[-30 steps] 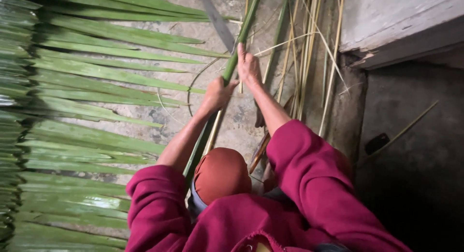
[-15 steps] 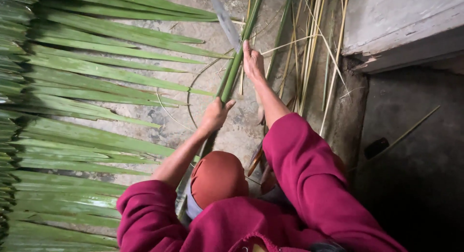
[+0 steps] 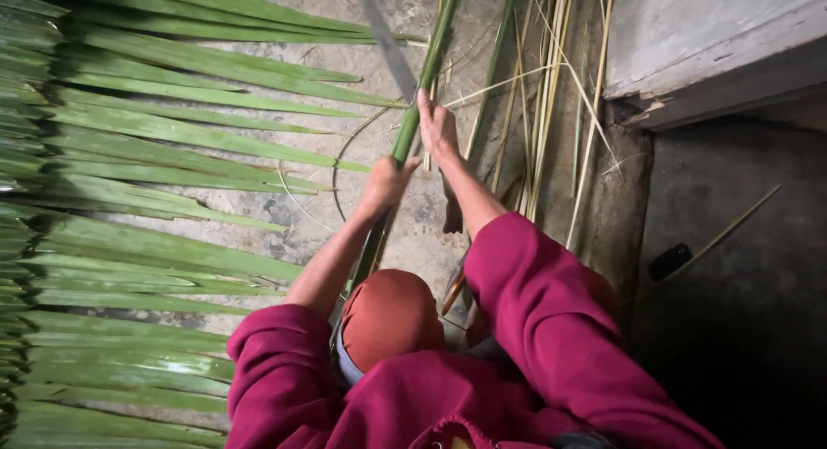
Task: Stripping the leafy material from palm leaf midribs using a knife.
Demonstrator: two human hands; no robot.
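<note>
I see both hands on the palm stem [image 3: 428, 79], which runs from top centre down to the lower middle of the frame and passes behind the knee [image 3: 389, 315]. Left hand [image 3: 387, 182] is wrapped around the stem mid-frame — closed grip. Right hand [image 3: 437, 126] sits just above it, fingers extended along the stem's right side, palm against it; I can't tell if it's actually clamping. Green leaflets [image 3: 155, 156] fan out from the stem across the whole left half, lying on the concrete floor [image 3: 413, 216]. Stripped pale midribs [image 3: 551, 87] lie bundled upper centre-right, just beside the stem. Concrete step [image 3: 706, 44] upper right; small dark object [image 3: 669, 261] on the floor right of centre — too dim to identify.
</note>
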